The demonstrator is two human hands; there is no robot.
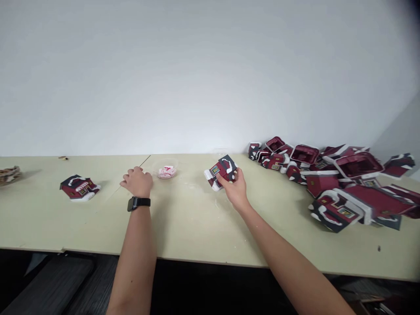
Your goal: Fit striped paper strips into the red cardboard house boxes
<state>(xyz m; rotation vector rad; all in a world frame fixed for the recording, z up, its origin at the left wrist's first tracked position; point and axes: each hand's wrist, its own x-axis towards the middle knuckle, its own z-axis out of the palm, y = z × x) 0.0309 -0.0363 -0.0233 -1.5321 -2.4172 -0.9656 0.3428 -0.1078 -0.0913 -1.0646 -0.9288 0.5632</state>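
One small maroon toy house (223,168) sits pinched in your right hand (236,186), its long side slanting away from you above the pale table (197,227); your left hand (136,181), curled and empty, is nearest a white-and-red lump (167,172) in a clear dish (175,161), a heap of houses (331,183) lying off right

Miniature cardboard house (220,170): maroon walls, charcoal roof, white snow trim, small yellow-framed window. Tilted, held in right-hand fingers (224,179). Clear dish (167,172) holding red-and-white patterned item sits just beyond left-hand fingers (126,183), which rest open, not touching it.
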